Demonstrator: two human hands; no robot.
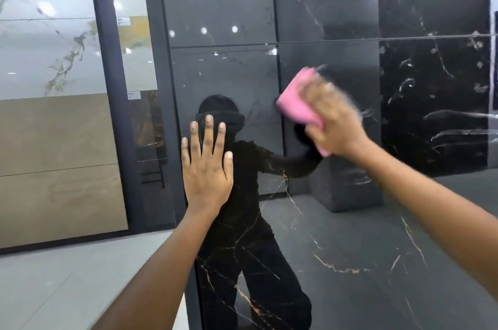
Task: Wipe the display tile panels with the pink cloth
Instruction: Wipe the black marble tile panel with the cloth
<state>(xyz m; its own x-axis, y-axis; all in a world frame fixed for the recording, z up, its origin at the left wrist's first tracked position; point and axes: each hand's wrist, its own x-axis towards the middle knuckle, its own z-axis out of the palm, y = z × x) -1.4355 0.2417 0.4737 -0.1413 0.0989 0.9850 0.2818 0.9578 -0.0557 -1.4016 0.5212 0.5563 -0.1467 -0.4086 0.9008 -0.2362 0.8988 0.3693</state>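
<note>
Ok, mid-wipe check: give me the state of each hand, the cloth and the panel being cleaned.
left hand: open, fingers straight and spread, flat against the glossy black panel.
right hand: grips the pink cloth, blurred by motion.
pink cloth: folded, held up at the panel; contact cannot be told through the blur.
glossy black panel: upright, mirror-shiny, gold-veined, reflecting the person.
</note>
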